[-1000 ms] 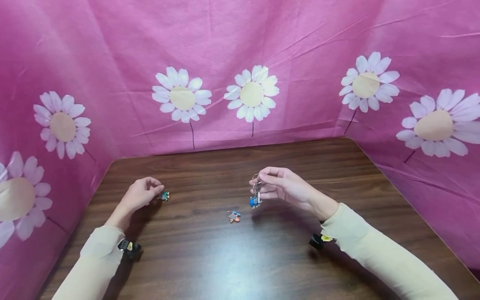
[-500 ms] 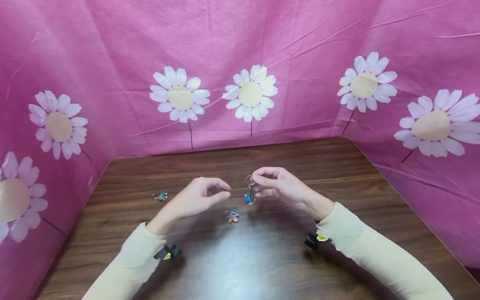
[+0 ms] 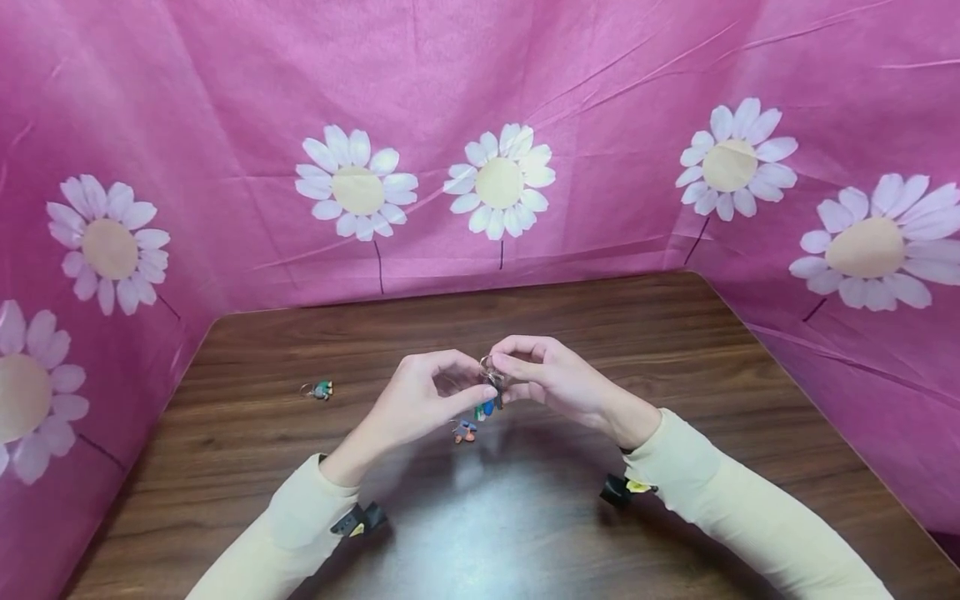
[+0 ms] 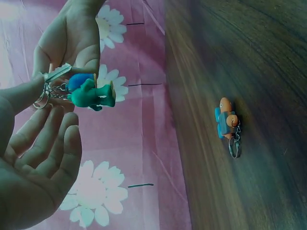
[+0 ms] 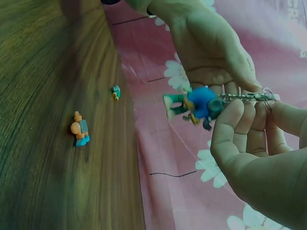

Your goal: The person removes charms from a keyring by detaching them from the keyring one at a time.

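Note:
In the head view my right hand (image 3: 562, 382) pinches a metal key ring (image 3: 486, 363) by its top, above the table. From it hang a key (image 4: 58, 73), short chains, a green toy figure (image 4: 93, 94) and a blue toy figure (image 5: 202, 99). My left hand (image 3: 416, 396) meets the same bunch from the other side, thumb over the chains and fingertips at the ring. Its thumb hides part of the key in the head view. Just below, an orange and blue figure keychain (image 3: 465, 431) lies on the wood.
A green figure keychain (image 3: 322, 390) with its own ring lies on the left of the brown wooden table (image 3: 600, 325). Pink cloth (image 3: 420, 67) printed with daisies hangs behind and at both sides. A black wrist camera (image 3: 617, 490) sits under the right sleeve.
My left hand has left the green keychain at the left and come across to the bunch. My right hand has shifted slightly left with it. The orange keychain stays put.

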### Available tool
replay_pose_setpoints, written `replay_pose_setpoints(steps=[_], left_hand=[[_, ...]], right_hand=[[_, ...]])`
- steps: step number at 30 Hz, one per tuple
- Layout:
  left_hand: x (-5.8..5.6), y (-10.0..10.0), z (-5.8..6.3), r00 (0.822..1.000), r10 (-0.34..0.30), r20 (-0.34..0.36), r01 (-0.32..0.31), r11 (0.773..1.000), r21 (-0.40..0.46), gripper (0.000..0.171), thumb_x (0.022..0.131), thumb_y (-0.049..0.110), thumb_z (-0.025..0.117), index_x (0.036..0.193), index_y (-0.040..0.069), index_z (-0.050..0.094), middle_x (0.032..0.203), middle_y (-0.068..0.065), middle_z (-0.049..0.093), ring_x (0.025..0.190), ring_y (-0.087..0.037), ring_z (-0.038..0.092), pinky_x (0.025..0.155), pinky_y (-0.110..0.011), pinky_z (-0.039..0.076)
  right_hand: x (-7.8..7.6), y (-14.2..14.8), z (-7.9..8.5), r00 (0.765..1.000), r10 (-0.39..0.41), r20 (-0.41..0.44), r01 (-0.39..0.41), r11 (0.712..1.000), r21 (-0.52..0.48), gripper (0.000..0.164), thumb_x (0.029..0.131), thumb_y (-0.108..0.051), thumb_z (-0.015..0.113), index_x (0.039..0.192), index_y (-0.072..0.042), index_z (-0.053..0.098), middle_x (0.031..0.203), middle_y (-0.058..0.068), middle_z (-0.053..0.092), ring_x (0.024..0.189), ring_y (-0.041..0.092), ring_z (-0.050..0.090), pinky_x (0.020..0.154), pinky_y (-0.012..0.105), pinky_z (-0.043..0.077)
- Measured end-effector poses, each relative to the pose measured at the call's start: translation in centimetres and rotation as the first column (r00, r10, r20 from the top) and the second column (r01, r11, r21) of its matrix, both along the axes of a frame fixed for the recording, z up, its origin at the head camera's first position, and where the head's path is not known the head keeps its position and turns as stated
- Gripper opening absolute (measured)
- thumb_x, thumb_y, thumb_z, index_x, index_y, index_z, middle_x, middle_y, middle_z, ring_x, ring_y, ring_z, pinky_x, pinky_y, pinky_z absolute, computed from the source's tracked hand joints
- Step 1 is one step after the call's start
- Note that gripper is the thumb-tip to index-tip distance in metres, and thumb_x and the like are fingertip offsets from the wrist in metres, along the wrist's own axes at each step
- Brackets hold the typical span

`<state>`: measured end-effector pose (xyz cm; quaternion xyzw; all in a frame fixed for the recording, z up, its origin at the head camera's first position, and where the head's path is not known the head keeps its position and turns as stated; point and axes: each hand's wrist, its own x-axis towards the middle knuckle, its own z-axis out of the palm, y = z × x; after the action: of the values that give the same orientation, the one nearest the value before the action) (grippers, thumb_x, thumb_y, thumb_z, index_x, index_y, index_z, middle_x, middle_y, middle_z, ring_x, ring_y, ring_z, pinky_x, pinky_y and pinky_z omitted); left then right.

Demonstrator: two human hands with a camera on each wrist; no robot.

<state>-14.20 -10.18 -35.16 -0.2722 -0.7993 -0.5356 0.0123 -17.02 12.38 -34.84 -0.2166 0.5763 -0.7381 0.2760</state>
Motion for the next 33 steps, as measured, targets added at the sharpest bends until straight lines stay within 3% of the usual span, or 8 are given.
replay_pose_setpoints(steps=[7,13,16,19,23,27,33], left_hand=[[0.16,-0.28,0.51,1.000,0.013,-0.004,-0.013,1.000,-0.004,0.010,0.090,0.023,0.080,0.094,0.013,0.077,0.082,0.007,0.074,0.071,-0.011,0.071,0.066,-0.031,0.059],[0.02,-0.53,0.50,0.996,-0.031,0.078,0.028,0.999,0.033,0.008,0.092,0.017,0.077,0.096,0.011,0.078,0.083,0.001,0.075,0.075,-0.020,0.071,0.066,-0.028,0.057],[-0.05,-0.61,0.55,0.984,-0.085,0.154,0.072,0.993,0.088,0.009,0.094,0.013,0.075,0.099,0.006,0.076,0.085,-0.005,0.074,0.077,-0.026,0.071,0.070,-0.032,0.059],[-0.08,-0.68,0.66,0.961,-0.142,0.238,0.112,0.984,0.137,0.012,0.096,0.011,0.071,0.103,0.001,0.072,0.087,-0.011,0.073,0.077,-0.024,0.070,0.073,-0.037,0.060],[-0.11,-0.88,0.79,0.942,-0.159,0.295,0.117,0.981,0.156,0.015,0.098,0.010,0.067,0.107,-0.002,0.070,0.089,-0.015,0.072,0.078,-0.020,0.069,0.075,-0.039,0.060],[-0.20,-0.95,0.79,0.942,-0.147,0.301,0.097,0.980,0.175,0.016,0.098,0.008,0.066,0.109,-0.003,0.070,0.092,-0.014,0.073,0.081,-0.023,0.071,0.075,-0.042,0.061],[-0.16,-0.87,0.87,0.941,-0.141,0.306,0.087,0.979,0.183,0.016,0.098,0.009,0.068,0.109,-0.002,0.070,0.091,-0.013,0.074,0.080,-0.022,0.070,0.076,-0.042,0.061]], right_hand=[[0.05,-0.23,-0.02,1.000,-0.007,0.010,0.007,1.000,0.002,0.010,0.104,-0.012,0.057,0.108,-0.009,0.067,0.100,0.007,0.070,0.088,0.017,0.067,0.081,0.035,0.058],[-0.08,-0.20,-0.19,1.000,0.001,0.005,-0.001,1.000,-0.007,0.011,0.105,-0.015,0.057,0.107,-0.010,0.067,0.106,0.007,0.069,0.094,0.018,0.067,0.084,0.039,0.058],[-0.15,-0.17,-0.22,1.000,-0.001,0.013,0.001,1.000,-0.014,0.011,0.105,-0.015,0.056,0.107,-0.009,0.065,0.103,0.007,0.068,0.091,0.018,0.067,0.081,0.037,0.058],[-0.18,-0.14,-0.21,1.000,-0.006,0.017,0.006,1.000,-0.009,0.011,0.105,-0.013,0.055,0.107,-0.008,0.064,0.097,0.007,0.068,0.087,0.017,0.067,0.078,0.033,0.058],[-0.18,-0.18,-0.19,1.000,-0.015,0.003,0.015,1.000,0.013,0.011,0.105,-0.012,0.054,0.106,-0.009,0.065,0.096,0.005,0.069,0.086,0.016,0.067,0.077,0.033,0.057],[-0.16,-0.22,-0.20,1.000,-0.010,-0.002,0.010,1.000,0.028,0.011,0.104,-0.012,0.055,0.106,-0.009,0.065,0.095,0.005,0.069,0.088,0.017,0.067,0.080,0.035,0.057],[0.06,-0.32,0.03,1.000,0.020,0.012,-0.020,0.999,0.034,0.011,0.103,-0.015,0.055,0.106,-0.007,0.063,0.088,0.005,0.067,0.075,0.017,0.064,0.071,0.029,0.055]])
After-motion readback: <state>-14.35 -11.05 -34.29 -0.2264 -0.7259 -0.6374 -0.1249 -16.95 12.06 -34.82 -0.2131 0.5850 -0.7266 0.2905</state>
